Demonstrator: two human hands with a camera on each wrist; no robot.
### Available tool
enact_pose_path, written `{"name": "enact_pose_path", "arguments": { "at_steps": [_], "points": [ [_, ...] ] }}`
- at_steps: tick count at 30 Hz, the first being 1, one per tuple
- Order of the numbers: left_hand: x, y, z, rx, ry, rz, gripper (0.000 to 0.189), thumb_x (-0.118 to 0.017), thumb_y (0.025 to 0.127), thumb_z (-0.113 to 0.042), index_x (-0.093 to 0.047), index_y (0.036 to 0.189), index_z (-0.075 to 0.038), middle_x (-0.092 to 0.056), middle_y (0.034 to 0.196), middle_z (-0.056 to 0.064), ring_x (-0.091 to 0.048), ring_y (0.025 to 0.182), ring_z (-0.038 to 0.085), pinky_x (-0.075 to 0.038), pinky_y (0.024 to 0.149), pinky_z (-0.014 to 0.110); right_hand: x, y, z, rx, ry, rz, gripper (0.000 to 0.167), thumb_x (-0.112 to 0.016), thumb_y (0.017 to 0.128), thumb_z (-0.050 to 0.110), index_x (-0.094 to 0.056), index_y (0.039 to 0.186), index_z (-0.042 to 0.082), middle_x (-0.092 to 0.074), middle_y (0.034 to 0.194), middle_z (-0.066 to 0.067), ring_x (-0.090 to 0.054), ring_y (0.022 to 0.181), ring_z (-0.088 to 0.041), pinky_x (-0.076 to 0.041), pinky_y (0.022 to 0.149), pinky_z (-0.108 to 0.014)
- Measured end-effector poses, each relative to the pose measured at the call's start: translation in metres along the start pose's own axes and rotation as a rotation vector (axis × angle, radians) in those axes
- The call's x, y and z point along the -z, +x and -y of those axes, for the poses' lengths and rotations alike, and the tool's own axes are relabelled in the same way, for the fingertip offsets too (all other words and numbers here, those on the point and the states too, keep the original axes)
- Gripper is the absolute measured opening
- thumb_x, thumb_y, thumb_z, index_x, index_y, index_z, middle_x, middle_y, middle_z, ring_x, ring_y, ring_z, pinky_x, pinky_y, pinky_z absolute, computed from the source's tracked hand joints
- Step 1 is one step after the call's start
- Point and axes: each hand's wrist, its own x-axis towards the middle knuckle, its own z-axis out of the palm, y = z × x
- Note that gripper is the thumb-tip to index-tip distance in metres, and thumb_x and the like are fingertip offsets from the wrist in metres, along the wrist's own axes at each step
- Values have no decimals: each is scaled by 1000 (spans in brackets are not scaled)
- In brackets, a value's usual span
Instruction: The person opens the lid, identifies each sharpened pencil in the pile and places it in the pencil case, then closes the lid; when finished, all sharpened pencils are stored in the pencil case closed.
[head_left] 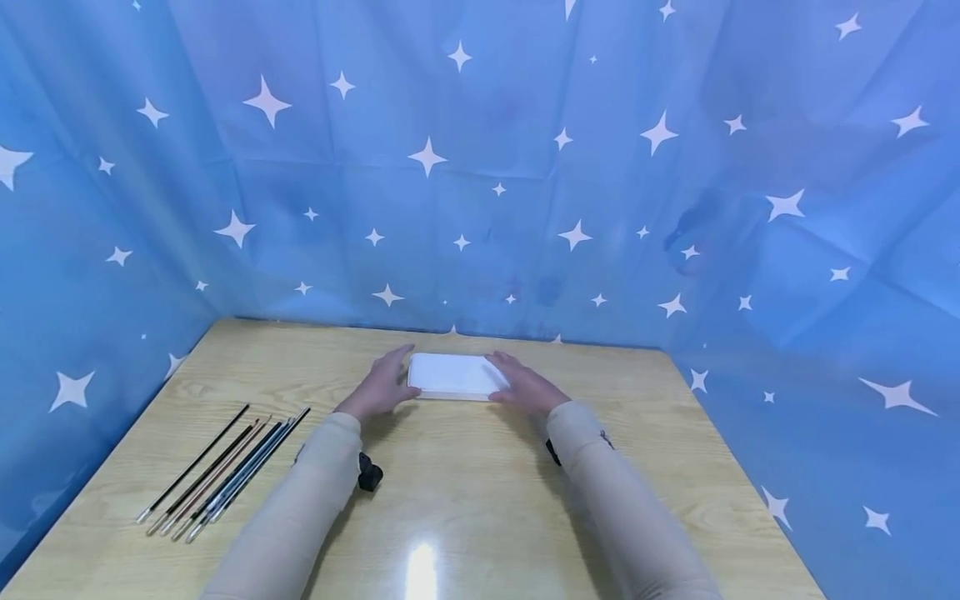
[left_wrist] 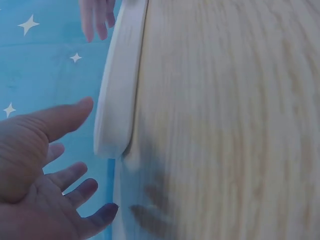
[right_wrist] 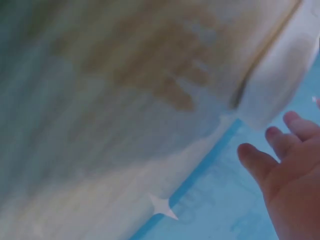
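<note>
A white, flat rectangular box-like object (head_left: 457,374) with rounded corners lies near the far edge of the wooden table. My left hand (head_left: 383,384) is at its left end, thumb and fingers spread; in the left wrist view a gap shows between the thumb and the white object (left_wrist: 120,85). At the opposite end is my right hand (head_left: 522,387), its fingers extended. The right wrist view has the fingertips close beside the end of the object (right_wrist: 274,85). Neither hand's fingers are curled round it.
Several long thin paintbrushes (head_left: 225,475) lie side by side at an angle on the left of the table (head_left: 487,500). A blue curtain with white stars (head_left: 480,167) hangs behind the table and along both sides.
</note>
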Motion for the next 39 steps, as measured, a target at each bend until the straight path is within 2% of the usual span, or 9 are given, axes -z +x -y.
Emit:
{"name": "enact_pose_path", "arguments": {
  "at_steps": [6, 11, 15, 20, 24, 28, 34, 36, 39],
  "points": [
    [-7, 3, 7, 26, -27, 35, 87, -75, 94, -21, -21, 160, 1, -24, 164, 23, -21, 149, 46, -24, 119, 57, -9, -2, 2, 40, -31, -4, 70, -64, 102, 31, -31, 161, 16, -22, 166, -17, -18, 153, -36, -27, 119, -53],
    [-14, 11, 15, 41, -28, 36, 92, -77, 93, -23, -19, 159, 4, -25, 162, 25, -22, 148, 45, -22, 120, 55, -7, 1, 9, 37, -141, -18, 66, -68, 100, 30, -41, 156, 10, -30, 163, -18, -28, 150, -36, -30, 118, -50],
    [-19, 15, 23, 104, -32, 29, 97, -79, 91, -26, -16, 161, -1, -26, 162, 23, -23, 148, 44, -23, 119, 57, -5, 6, 13, 18, -214, -16, 68, -71, 97, 31, -43, 155, 9, -36, 160, -17, -36, 146, -35, -32, 117, -49],
    [-20, 18, 29, 145, -29, 21, 102, -82, 88, -34, -17, 162, -9, -32, 160, 21, -28, 145, 44, -21, 114, 65, -3, 13, 13, 22, -238, 21, 67, -72, 96, 30, -44, 154, 8, -36, 159, -18, -34, 147, -35, -33, 117, -48],
    [-19, 19, 29, 158, -48, 25, 103, -82, 87, -36, -17, 163, -11, -29, 161, 22, -26, 146, 45, -21, 114, 66, -1, 20, 9, 13, -211, 34, 65, -74, 95, 30, -49, 150, 9, -37, 158, -16, -36, 145, -34, -36, 115, -47],
    [-19, 18, 29, 189, -74, 19, 103, -84, 86, -36, -19, 163, -15, -27, 162, 21, -26, 146, 45, -25, 114, 64, 1, 28, 11, -23, -112, 83, 60, -74, 96, 29, -49, 147, 8, -29, 162, -14, -32, 147, -34, -35, 116, -46],
    [-21, 20, 24, 212, -100, 24, 104, -86, 83, -35, -20, 161, -17, -28, 160, 21, -29, 144, 44, -30, 114, 61, 6, 36, 18, -89, -50, 135, 60, -75, 92, 25, -49, 141, 3, -27, 165, -14, -24, 151, -36, -16, 123, -51],
    [-21, 20, 22, 216, -102, 21, 104, -87, 83, -35, -21, 161, -17, -29, 159, 21, -31, 143, 44, -31, 113, 60, 7, 37, 18, -97, -49, 134, 62, -76, 90, 25, -48, 140, 4, -31, 163, -14, -28, 150, -35, -18, 123, -49],
    [-20, 21, 19, 220, -86, 11, 102, -87, 83, -34, -22, 160, -17, -32, 158, 20, -31, 142, 42, -28, 113, 61, 8, 38, 16, -114, -49, 131, 68, -78, 88, 25, -44, 144, 6, -36, 160, -13, -37, 145, -33, -31, 118, -46]
  ]
}}
